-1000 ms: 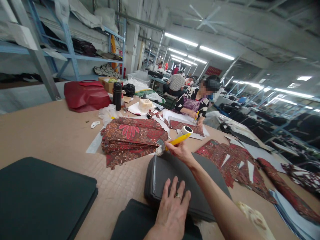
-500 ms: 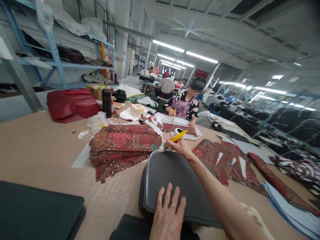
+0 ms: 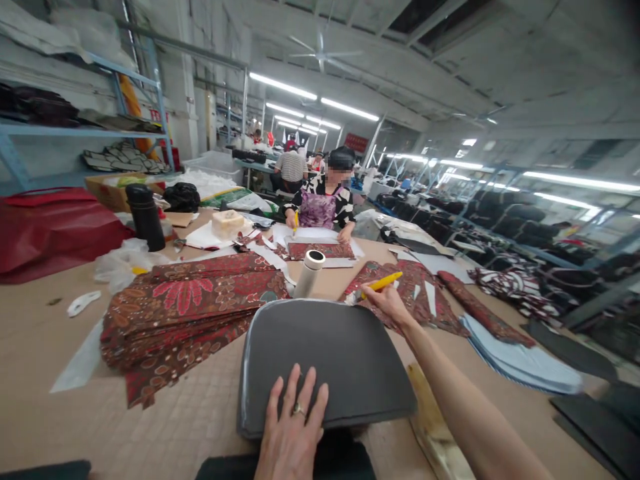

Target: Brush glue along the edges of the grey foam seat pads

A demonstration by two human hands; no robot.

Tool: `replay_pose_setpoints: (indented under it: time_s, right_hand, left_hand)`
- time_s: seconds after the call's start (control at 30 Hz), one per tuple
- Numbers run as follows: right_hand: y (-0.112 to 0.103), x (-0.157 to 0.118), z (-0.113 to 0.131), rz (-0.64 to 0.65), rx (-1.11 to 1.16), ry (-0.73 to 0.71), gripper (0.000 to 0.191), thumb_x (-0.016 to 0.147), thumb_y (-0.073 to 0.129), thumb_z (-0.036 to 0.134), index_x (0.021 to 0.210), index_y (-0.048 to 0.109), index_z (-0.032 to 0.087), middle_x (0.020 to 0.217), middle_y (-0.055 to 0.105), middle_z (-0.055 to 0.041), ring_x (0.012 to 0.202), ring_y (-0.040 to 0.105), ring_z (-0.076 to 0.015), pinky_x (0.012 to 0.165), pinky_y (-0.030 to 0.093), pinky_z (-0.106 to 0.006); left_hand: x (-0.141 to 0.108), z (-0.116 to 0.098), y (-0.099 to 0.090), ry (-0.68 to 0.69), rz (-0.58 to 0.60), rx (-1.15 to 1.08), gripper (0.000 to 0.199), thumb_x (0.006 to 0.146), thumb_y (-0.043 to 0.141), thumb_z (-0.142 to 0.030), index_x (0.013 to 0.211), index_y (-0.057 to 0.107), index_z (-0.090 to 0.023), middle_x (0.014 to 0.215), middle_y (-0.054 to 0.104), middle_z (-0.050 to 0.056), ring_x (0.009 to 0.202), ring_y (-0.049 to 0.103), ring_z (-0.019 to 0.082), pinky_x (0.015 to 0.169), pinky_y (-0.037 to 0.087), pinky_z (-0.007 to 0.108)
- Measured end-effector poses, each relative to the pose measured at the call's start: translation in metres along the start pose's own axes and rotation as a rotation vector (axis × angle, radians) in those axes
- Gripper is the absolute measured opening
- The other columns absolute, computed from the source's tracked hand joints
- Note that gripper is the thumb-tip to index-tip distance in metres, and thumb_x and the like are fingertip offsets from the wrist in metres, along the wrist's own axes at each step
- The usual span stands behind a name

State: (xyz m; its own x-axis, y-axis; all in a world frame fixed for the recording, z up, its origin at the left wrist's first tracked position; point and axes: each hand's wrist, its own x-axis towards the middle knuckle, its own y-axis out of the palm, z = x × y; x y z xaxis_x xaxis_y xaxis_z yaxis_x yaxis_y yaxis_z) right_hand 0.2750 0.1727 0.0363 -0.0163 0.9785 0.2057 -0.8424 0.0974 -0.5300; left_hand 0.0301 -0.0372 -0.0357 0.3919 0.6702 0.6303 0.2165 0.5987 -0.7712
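Note:
A dark grey panel [image 3: 345, 353] with rounded upper corners lies in front of me, apparently on a stack of similar ones. Whitish stuff lines its left and far edges. My left hand [image 3: 295, 417], a ring on one finger, rests with spread fingers on the panel's near part. At the far right corner, my right hand [image 3: 387, 300] grips a yellow-handled brush [image 3: 384, 281], its tip down at the panel's edge and partly hidden. Just beyond the panel stands a pale flask [image 3: 309, 273]. Stacked red-brown patterned fabric pieces [image 3: 195, 300] lie to the left.
More patterned fabric [image 3: 415, 300] and light-blue sheets [image 3: 520, 360] lie to the right. A black bottle [image 3: 145, 217] and a red bag [image 3: 60, 233] stand at left. Across the table a co-worker [image 3: 323, 200] handles a yellow tool. A yellowish block [image 3: 433, 427] sits beneath my right forearm.
My right hand has carried the brush rightward along the far edge, from the left corner to the right. My left hand stays on the panel. The view has turned right.

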Motion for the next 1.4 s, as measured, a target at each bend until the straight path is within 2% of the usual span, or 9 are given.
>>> replay_pose_setpoints:
  time_s: [0.1, 0.2, 0.33, 0.47, 0.57, 0.9, 1.1, 1.27, 1.4]
  right_hand:
    - [-0.011, 0.000, -0.003, -0.060, -0.027, 0.004, 0.034, 0.068, 0.057, 0.045, 0.069, 0.063, 0.011, 0.055, 0.056, -0.0014, 0.051, 0.047, -0.0125, 0.051, 0.038, -0.025]
    - [-0.004, 0.003, -0.002, -0.067, -0.027, -0.010, 0.035, 0.070, 0.055, 0.044, 0.076, 0.066, 0.011, 0.062, 0.061, -0.0026, 0.055, 0.052, -0.0131, 0.054, 0.040, -0.024]
    - [-0.003, 0.000, -0.009, -0.076, -0.044, 0.013, 0.032, 0.070, 0.054, 0.040, 0.074, 0.067, 0.012, 0.062, 0.063, -0.0026, 0.056, 0.055, -0.0136, 0.055, 0.041, -0.023]
    - [-0.022, -0.010, -0.019, -0.200, -0.128, 0.084, 0.029, 0.070, 0.053, 0.038, 0.064, 0.065, 0.012, 0.053, 0.059, -0.0034, 0.053, 0.055, -0.0153, 0.052, 0.039, -0.024]
    - [-0.027, -0.014, -0.019, -0.261, -0.166, 0.095, 0.033, 0.073, 0.052, 0.041, 0.070, 0.068, 0.012, 0.057, 0.063, -0.0049, 0.057, 0.059, -0.0172, 0.054, 0.040, -0.024]
    - [-0.024, -0.044, -0.021, -0.331, -0.292, 0.118, 0.029, 0.075, 0.050, 0.036, 0.077, 0.071, 0.015, 0.070, 0.070, -0.0084, 0.073, 0.067, -0.0238, 0.065, 0.044, -0.028]
    - [-0.040, -0.067, -0.016, -0.358, -0.354, 0.114, 0.026, 0.073, 0.051, 0.034, 0.069, 0.071, 0.017, 0.062, 0.069, -0.0071, 0.065, 0.066, -0.0231, 0.061, 0.043, -0.027]
    - [-0.034, -0.066, -0.015, -0.379, -0.312, 0.103, 0.035, 0.078, 0.047, 0.041, 0.088, 0.071, 0.017, 0.077, 0.072, -0.0069, 0.075, 0.068, -0.0222, 0.066, 0.046, -0.026]
    - [-0.032, -0.074, -0.017, -0.349, -0.309, 0.091, 0.031, 0.078, 0.047, 0.038, 0.077, 0.071, 0.019, 0.067, 0.070, -0.0050, 0.068, 0.067, -0.0207, 0.063, 0.045, -0.025]
  left_hand:
    - [0.000, 0.003, 0.002, 0.044, -0.034, 0.036, 0.049, 0.077, 0.046, -0.011, 0.122, 0.056, -0.029, 0.125, 0.061, 0.000, 0.115, 0.052, 0.024, 0.095, 0.031, 0.039]
    - [0.001, 0.005, 0.002, 0.066, -0.024, 0.064, 0.058, 0.070, 0.046, -0.005, 0.122, 0.056, -0.029, 0.125, 0.060, 0.000, 0.116, 0.051, 0.025, 0.095, 0.030, 0.040]
    - [0.002, 0.007, 0.002, 0.075, -0.027, 0.069, 0.056, 0.072, 0.045, -0.006, 0.122, 0.056, -0.028, 0.124, 0.061, 0.000, 0.115, 0.051, 0.024, 0.096, 0.030, 0.039]
    - [-0.002, 0.009, 0.007, 0.060, -0.002, 0.016, 0.054, 0.077, 0.047, -0.012, 0.127, 0.052, -0.031, 0.129, 0.058, 0.000, 0.119, 0.049, 0.023, 0.100, 0.029, 0.037]
    - [-0.005, 0.010, 0.012, 0.049, -0.012, -0.010, 0.055, 0.078, 0.047, -0.012, 0.129, 0.050, -0.033, 0.131, 0.057, -0.002, 0.120, 0.048, 0.022, 0.102, 0.027, 0.036]
    - [-0.001, 0.006, 0.009, 0.052, -0.028, 0.005, 0.052, 0.078, 0.044, -0.009, 0.124, 0.055, -0.030, 0.128, 0.058, 0.000, 0.119, 0.049, 0.022, 0.103, 0.024, 0.037]
    - [-0.001, 0.005, 0.010, 0.030, -0.004, 0.034, 0.051, 0.078, 0.045, -0.009, 0.122, 0.057, -0.031, 0.127, 0.060, -0.001, 0.117, 0.051, 0.024, 0.099, 0.028, 0.039]
    - [-0.001, 0.005, 0.012, 0.023, 0.019, 0.030, 0.048, 0.080, 0.044, -0.010, 0.120, 0.059, -0.032, 0.126, 0.060, 0.000, 0.117, 0.051, 0.024, 0.099, 0.028, 0.039]
    - [-0.004, 0.005, 0.015, -0.003, 0.052, -0.008, 0.050, 0.080, 0.043, -0.010, 0.122, 0.058, -0.034, 0.127, 0.060, 0.000, 0.120, 0.050, 0.024, 0.102, 0.026, 0.040]
